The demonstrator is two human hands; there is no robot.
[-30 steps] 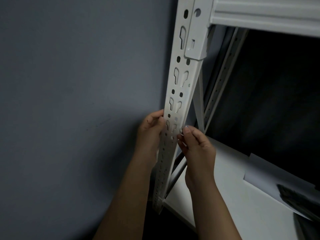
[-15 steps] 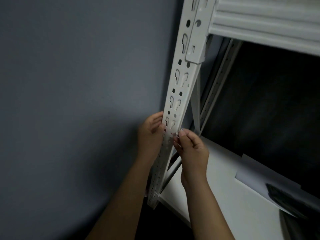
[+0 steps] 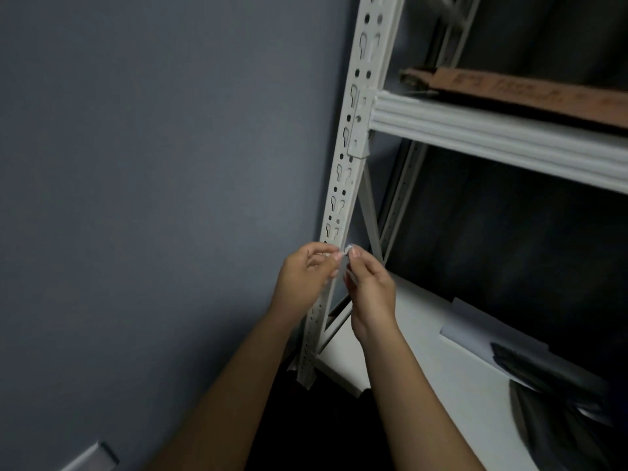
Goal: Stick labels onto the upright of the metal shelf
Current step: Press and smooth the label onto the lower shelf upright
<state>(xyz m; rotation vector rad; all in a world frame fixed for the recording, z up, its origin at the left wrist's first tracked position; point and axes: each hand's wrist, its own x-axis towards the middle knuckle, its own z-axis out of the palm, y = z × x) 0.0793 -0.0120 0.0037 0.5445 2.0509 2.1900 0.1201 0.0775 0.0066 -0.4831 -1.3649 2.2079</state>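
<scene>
Head view. A white perforated upright (image 3: 343, 185) of a metal shelf runs from the top of the frame down to lower centre, leaning in the wide-angle picture, with a grey wall (image 3: 153, 198) to its left. Keyhole slots and round holes line its front face. A ribbed white beam (image 3: 492, 141) is hooked into the upright and runs off to the right; a brown board (image 3: 530, 93) lies above it.

Both hands meet in front of the upright, about two-thirds of the way down its visible length. The left hand (image 3: 306, 277) has its fingers curled, thumb and forefinger pinched toward the upright's right edge. The right hand (image 3: 372, 283) is likewise curled, its thumb and forefinger pinching a small pale label (image 3: 348, 249) just beside that edge. Whether the left fingertips also grip the label, and whether the label touches the metal, cannot be told.

Below right, a white shelf (image 3: 424, 385) carries a grey sheet (image 3: 482, 331) and a dark object (image 3: 543, 372), blurred. A diagonal brace (image 3: 370, 212) shows behind the upright.
</scene>
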